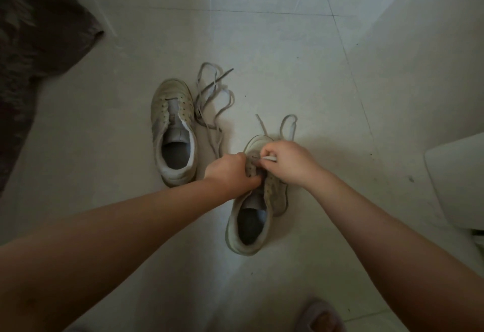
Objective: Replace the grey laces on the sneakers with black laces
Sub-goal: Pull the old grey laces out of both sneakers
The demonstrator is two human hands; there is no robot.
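- Starting at the far left, a dark patterned cloth [34,51] lies on the pale tiled floor [262,38], well apart from the work.
- Left sneaker [172,132] stands upright with its eyelets bare; its removed grey lace [213,98] lies in a loose tangle just beside it. That half of the unlacing looks done.
- Left hand [231,173] grips the upper of the right sneaker [255,200] near the eyelets, fingers curled over the edge to steady it.
- Right hand [284,161] pinches a pale strand at the eyelets, fingers closed tight; a second grey lace [288,126] loops out past the toe, so this shoe appears mostly unthreaded, with perhaps the last eyelets left. How many remain is hidden by the hands.
- No black laces show anywhere, so I judge all the relacing of both shoes is yet to come.
- Farther right, a white object [458,180] sits at the frame edge, and a slippered foot [318,316] shows at the bottom; neither crowds the shoes.
- The loose lace tangle near the left hand seems the only thing likely to snag.
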